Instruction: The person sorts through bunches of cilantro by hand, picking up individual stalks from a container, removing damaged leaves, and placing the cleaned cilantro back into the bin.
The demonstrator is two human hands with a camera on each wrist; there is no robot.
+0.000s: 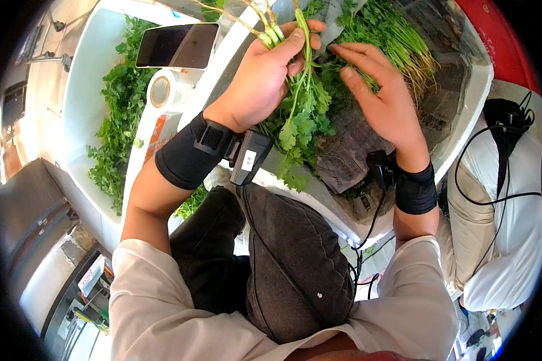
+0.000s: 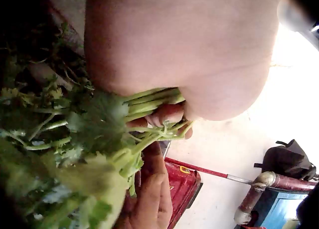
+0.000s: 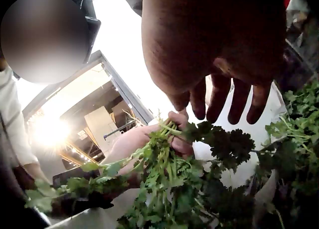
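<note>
In the head view my left hand (image 1: 262,75) grips a bunch of leafy green herbs (image 1: 304,117) by its stems, roots pointing up and leaves hanging down. The thumb pinches a thicker stem against the fingers. My right hand (image 1: 382,99) is just right of the bunch, its fingers extended and apart, with nothing seen gripped. In the right wrist view the fingers of the right hand (image 3: 214,55) hang loosely above the leaves (image 3: 169,184). The left wrist view shows the stems (image 2: 149,102) under the left palm (image 2: 174,45).
More herbs with roots (image 1: 397,42) lie on newspaper (image 1: 349,150) in a white foam box (image 1: 476,90). Another white box (image 1: 78,102) at left holds loose leaves (image 1: 117,102). A phone (image 1: 177,45) and a tape roll (image 1: 160,91) rest between them. Another person's legs (image 1: 482,222) are at right.
</note>
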